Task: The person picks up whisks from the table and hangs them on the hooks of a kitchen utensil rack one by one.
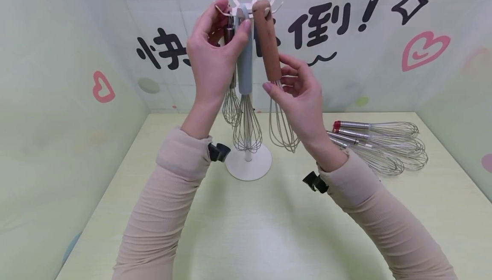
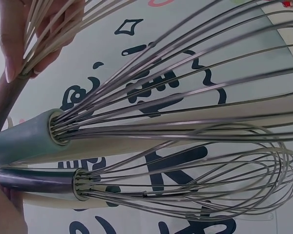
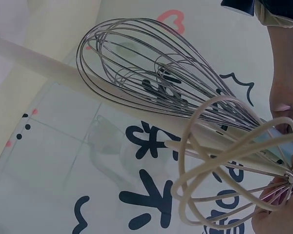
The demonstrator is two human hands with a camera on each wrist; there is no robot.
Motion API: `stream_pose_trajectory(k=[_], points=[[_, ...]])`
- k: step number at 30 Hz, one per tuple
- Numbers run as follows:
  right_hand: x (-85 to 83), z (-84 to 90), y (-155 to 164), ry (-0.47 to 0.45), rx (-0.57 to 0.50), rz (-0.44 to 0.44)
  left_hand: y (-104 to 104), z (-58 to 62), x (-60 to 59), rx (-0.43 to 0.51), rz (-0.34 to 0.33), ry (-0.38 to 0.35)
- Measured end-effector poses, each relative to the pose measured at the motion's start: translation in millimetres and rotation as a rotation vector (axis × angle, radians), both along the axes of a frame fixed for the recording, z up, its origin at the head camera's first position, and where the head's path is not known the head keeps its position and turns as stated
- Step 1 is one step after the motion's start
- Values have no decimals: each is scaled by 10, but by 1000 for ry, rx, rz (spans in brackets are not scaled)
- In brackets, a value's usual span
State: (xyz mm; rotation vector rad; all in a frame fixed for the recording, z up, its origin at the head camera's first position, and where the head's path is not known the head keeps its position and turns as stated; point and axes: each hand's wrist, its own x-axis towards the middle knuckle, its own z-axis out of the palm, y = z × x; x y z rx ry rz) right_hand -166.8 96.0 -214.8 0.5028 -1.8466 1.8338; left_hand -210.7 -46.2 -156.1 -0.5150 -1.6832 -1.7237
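"What's behind it all, from the head camera?"

"A pale backdrop (image 1: 169, 94) with black lettering, above a light surface (image 1: 250, 237). One white stand (image 1: 240, 171) stands there, with three whisks at it: one dark-handled whisk (image 1: 229, 35), one blue-handled whisk (image 1: 245, 68) and one brown-handled whisk (image 1: 270, 45)."

"And the hands?"

"Two. The right hand (image 1: 301, 96) pinches the brown-handled whisk where handle meets wires; its handle top is at the hooks, but I can't tell if it's hooked. The left hand (image 1: 213, 51) is at the stand's top, thumb by the blue handle. What its fingers grip, I can't tell."

"Any more whisks?"

"At least three lying whisks (image 1: 353, 133) on the right, two red-ended, partly behind the arm."

"The left wrist camera?"

"All three whisks: brown handle uppermost with the right hand's fingers on it, blue in the middle, dark lowest."

"And the right wrist?"

"The pinched whisk's pale, thick loops in front, shinier wires behind, the stand's pole running diagonally past."
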Motion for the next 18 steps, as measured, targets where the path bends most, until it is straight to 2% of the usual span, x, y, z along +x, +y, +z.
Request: stream_pose_trajectory(k=[3,7,13,18], points=[[-1,3,-1,2,-1,5,-14,-6,4,-9,5,12],[0,14,-1,-2,11,10,-20,21,34,2,5,-22],[0,23,3,-27,33,16,18,104,161,41,-4,-106],[8,24,11,-45,38,28,59,111,238,58,15,-117]])
